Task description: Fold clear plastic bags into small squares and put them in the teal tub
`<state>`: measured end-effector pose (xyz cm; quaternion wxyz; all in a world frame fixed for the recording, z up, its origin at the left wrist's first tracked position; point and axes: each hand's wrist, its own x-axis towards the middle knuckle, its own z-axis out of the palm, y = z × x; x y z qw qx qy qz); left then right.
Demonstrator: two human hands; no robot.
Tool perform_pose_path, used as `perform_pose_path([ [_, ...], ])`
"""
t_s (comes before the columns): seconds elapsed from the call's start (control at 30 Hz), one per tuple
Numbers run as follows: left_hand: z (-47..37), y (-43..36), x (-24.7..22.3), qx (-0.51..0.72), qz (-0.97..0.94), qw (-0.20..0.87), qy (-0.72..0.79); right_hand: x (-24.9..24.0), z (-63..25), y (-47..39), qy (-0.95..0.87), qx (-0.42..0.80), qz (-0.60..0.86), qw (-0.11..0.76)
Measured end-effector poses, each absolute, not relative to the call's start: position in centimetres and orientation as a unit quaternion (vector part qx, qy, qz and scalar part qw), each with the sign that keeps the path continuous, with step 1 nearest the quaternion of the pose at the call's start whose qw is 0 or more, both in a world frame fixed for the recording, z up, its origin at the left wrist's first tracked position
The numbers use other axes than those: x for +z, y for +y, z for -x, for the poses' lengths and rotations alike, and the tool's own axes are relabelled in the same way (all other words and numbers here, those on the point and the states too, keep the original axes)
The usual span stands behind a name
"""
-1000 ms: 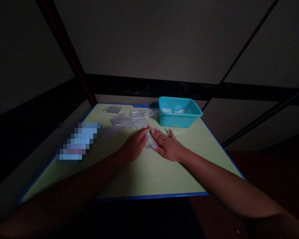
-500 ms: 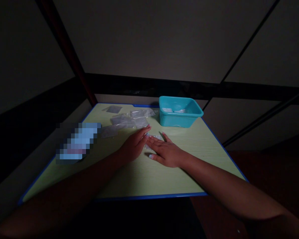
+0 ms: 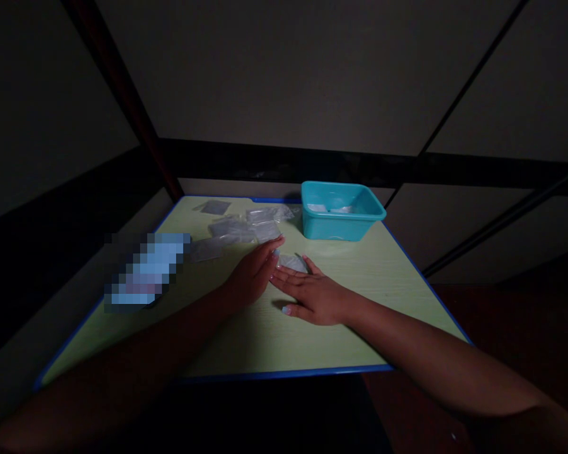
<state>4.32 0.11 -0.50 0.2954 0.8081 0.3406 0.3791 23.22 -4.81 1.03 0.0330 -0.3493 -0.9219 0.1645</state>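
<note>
A small clear plastic packet (image 3: 293,262) lies flat on the table between my hands, its near part covered by fingers. My right hand (image 3: 315,295) rests palm down with fingers stretched and spread over the packet's near edge, the thumb out to the side. At the packet's left edge, my left hand (image 3: 252,272) stands on its side, fingers extended and thumb close to them. Whether the left thumb touches the packet I cannot tell. Beyond the left hand lie several similar clear packets (image 3: 231,228) in a loose, overlapping group.
A turquoise plastic basket (image 3: 338,228) with some whitish packets inside stands at the back right of the pale table (image 3: 246,343), which has a blue rim. A blurred-out phone-like object (image 3: 154,268) lies at the left. Behind the table is a panelled wall (image 3: 284,82).
My right hand has slid slightly toward me and left, so more of the packet's far part shows. The left hand has shifted a little left. The basket and other packets stay put.
</note>
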Motion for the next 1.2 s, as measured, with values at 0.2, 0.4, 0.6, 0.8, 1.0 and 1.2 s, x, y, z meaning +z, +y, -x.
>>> perform_pose_path([
  [0.2, -4.3, 0.0, -0.3, 0.374, -0.807, 0.302, 0.343, 1.0, -23.2, -4.8, -0.922, 0.167, 0.348, 0.03],
  [0.4, -4.3, -0.1, -0.2, 0.369, -0.807, 0.304, 0.348, 1.2, -23.4, -4.9, -0.923, 0.155, 0.351, 0.033],
  [0.6, -4.3, -0.1, -0.1, 0.37, -0.804, 0.309, 0.347, 1.2, -24.0, -4.7, -0.905, 0.129, 0.403, 0.037],
  [0.8, -4.5, -0.2, 0.1, 0.376, -0.785, 0.333, 0.364, 0.9, -24.0, -4.5, -0.889, 0.129, 0.439, 0.005],
  [1.0, -4.6, 0.7, -0.1, 0.434, -0.659, 0.419, 0.45, 1.3, -24.4, -4.4, -0.898, 0.104, 0.427, 0.028],
  [1.2, -4.1, 1.0, 1.5, 0.426, -0.481, 0.604, 0.472, 2.6, -25.3, -4.1, -0.886, 0.063, 0.45, 0.089],
])
